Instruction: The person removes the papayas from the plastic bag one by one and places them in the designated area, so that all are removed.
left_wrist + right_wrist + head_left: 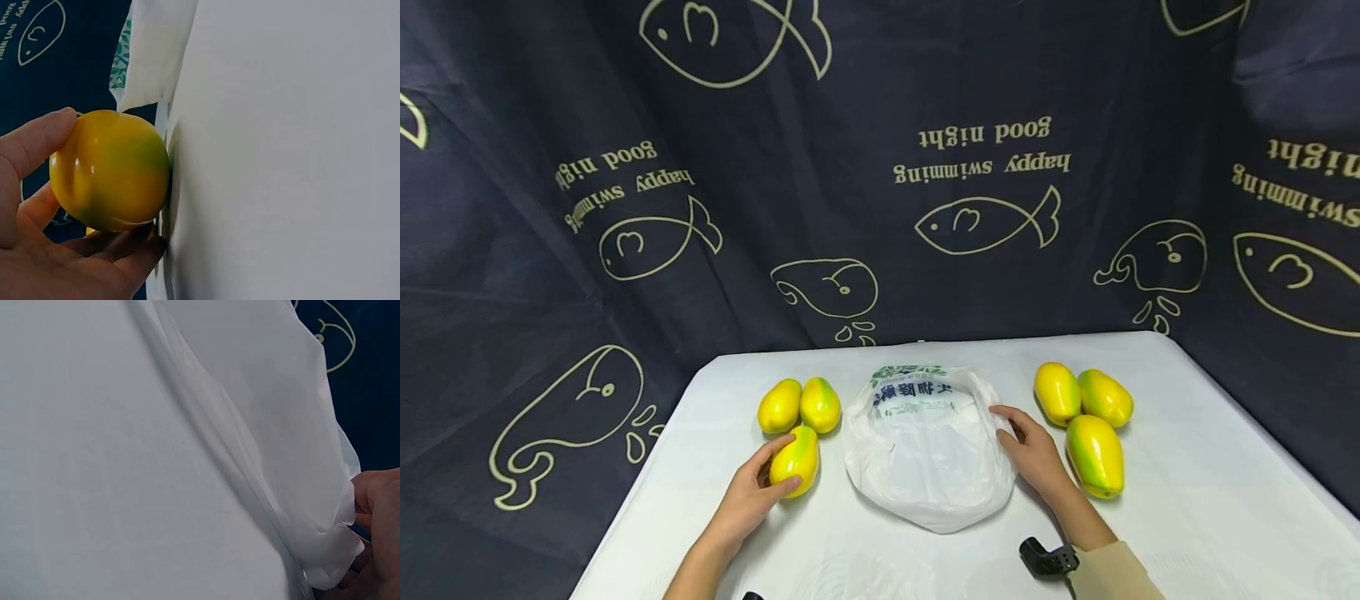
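My left hand (pixel 741 504) grips a shiny yellow-green mango (pixel 796 463) at the left of the table, thumb on one side and fingers on the other. In the left wrist view this mango (pixel 112 172) sits against or just above the white surface; I cannot tell which. Two more mangoes, one (pixel 780 406) and another (pixel 821 407), lie just behind it. A white plastic bag (pixel 928 475) with green and blue print stands open-mouthed in the middle. My right hand (pixel 1037 457) pinches its right rim, and the right wrist view shows the bag's film (pixel 281 412) bunched at the fingers.
Three more mangoes lie together right of the bag: one at the back (pixel 1057 393), one beside it (pixel 1106 397) and one in front (pixel 1096 457). A white cloth covers the table (pixel 1210 500). Behind hangs a dark curtain (pixel 850 200) with fish drawings.
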The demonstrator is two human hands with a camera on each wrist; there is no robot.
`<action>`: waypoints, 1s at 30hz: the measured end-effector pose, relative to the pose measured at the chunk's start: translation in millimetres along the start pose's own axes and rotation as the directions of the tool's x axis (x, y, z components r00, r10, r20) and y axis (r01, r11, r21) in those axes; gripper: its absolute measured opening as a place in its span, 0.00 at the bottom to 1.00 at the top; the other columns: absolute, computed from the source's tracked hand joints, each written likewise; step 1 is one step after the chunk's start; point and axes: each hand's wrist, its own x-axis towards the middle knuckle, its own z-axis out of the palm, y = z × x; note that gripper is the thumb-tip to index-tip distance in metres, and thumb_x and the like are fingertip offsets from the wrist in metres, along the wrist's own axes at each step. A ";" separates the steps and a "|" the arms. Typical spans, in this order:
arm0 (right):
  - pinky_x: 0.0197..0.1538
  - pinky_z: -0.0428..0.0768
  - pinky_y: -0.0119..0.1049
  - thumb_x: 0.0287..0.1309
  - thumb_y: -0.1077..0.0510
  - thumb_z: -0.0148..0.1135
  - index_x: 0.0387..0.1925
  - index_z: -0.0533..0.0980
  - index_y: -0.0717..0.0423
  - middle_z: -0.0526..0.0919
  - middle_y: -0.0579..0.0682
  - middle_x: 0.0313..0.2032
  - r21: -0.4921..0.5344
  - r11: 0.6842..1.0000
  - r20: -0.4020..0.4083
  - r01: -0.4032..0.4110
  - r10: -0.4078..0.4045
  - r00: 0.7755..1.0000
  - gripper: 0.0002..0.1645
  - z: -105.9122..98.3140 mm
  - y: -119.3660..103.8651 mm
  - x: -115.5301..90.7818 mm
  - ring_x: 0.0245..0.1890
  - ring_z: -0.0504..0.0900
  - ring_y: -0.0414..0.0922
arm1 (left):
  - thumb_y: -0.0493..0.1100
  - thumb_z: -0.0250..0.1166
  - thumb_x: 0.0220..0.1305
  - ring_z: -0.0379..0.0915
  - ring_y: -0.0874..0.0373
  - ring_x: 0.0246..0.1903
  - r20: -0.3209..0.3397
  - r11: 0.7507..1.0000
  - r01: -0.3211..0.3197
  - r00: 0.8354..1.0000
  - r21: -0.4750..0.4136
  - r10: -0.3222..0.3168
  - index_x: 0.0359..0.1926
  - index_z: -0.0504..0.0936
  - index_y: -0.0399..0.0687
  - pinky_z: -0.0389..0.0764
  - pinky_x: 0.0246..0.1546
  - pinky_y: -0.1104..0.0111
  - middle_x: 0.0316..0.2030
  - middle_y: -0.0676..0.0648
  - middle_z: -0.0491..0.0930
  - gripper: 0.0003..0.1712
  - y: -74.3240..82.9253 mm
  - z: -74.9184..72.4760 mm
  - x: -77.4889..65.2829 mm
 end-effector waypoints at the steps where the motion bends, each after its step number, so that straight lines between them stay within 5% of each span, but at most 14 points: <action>1: 0.76 0.62 0.50 0.71 0.62 0.52 0.66 0.72 0.53 0.69 0.59 0.71 -0.001 1.000 0.001 0.000 0.000 1.000 0.24 0.5 0.1 0.1 0.75 0.62 0.56 | 0.43 0.71 0.61 0.63 0.46 0.70 -0.003 1.000 -0.002 1.000 0.004 0.002 0.72 0.67 0.60 0.66 0.71 0.51 0.73 0.45 0.64 0.39 -0.3 -0.2 -0.1; 14: 0.76 0.61 0.50 0.70 0.62 0.53 0.66 0.72 0.54 0.67 0.60 0.72 0.008 1.000 -0.005 0.005 -0.005 1.000 0.24 2.0 -3.0 0.9 0.75 0.60 0.57 | 0.44 0.70 0.62 0.60 0.42 0.73 -0.004 1.000 0.011 1.000 0.012 -0.011 0.74 0.64 0.63 0.64 0.72 0.47 0.75 0.42 0.60 0.41 0.9 -3.6 -1.9; 22: 0.75 0.63 0.54 0.71 0.59 0.53 0.67 0.70 0.50 0.66 0.59 0.71 0.019 1.000 -0.032 0.002 -0.001 0.999 0.25 1.6 -4.8 0.8 0.74 0.63 0.58 | 0.48 0.69 0.64 0.51 0.39 0.76 -0.033 0.999 -0.002 0.999 0.036 0.003 0.74 0.63 0.57 0.58 0.75 0.46 0.77 0.41 0.55 0.40 7.2 -6.3 -4.0; 27: 0.67 0.73 0.57 0.69 0.61 0.55 0.66 0.71 0.52 0.68 0.60 0.69 -0.072 0.990 -0.130 0.119 -0.127 0.983 0.25 -6.2 -12.7 -5.2 0.69 0.68 0.60 | 0.48 0.66 0.67 0.50 0.38 0.76 -0.081 0.990 -0.078 0.993 0.114 0.088 0.73 0.64 0.54 0.55 0.75 0.43 0.75 0.40 0.56 0.37 16.7 -2.3 -1.8; 30: 0.65 0.72 0.60 0.65 0.64 0.57 0.63 0.73 0.56 0.69 0.62 0.68 -0.171 0.957 -0.211 0.234 -0.268 0.940 0.25 -14.4 -20.9 -11.6 0.68 0.67 0.62 | 0.46 0.66 0.67 0.48 0.39 0.77 -0.113 0.970 -0.131 0.981 0.204 0.156 0.73 0.65 0.53 0.53 0.74 0.39 0.76 0.41 0.56 0.35 22.7 1.7 1.0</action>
